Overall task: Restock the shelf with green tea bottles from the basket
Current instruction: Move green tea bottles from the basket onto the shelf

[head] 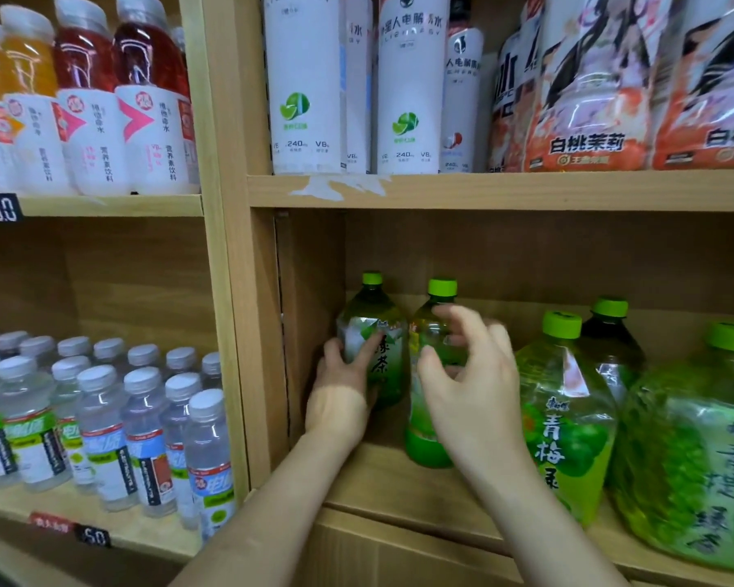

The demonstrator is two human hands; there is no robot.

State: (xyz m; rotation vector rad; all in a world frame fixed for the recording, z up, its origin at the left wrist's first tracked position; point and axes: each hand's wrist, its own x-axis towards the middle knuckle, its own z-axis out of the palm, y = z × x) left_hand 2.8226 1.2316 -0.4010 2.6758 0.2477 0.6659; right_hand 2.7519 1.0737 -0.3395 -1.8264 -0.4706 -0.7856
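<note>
Head view: left hand (pixel 342 387) is gripping a green tea bottle (pixel 373 332) at the left end of the shelf (pixel 382 472); right hand (pixel 471 379) is hovering loose-fingered at a second bottle (pixel 426 438) beside it. Two seemingly shelved; basket unseen.

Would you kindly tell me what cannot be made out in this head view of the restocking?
Head view:
- basket: outside the frame.
- right hand: motion-blurred, so its grip on the second green tea bottle cannot be told.
- first green tea bottle: lower part partly hidden by the left hand gripping it.
- large green bottle: cut off by the right edge.
</note>
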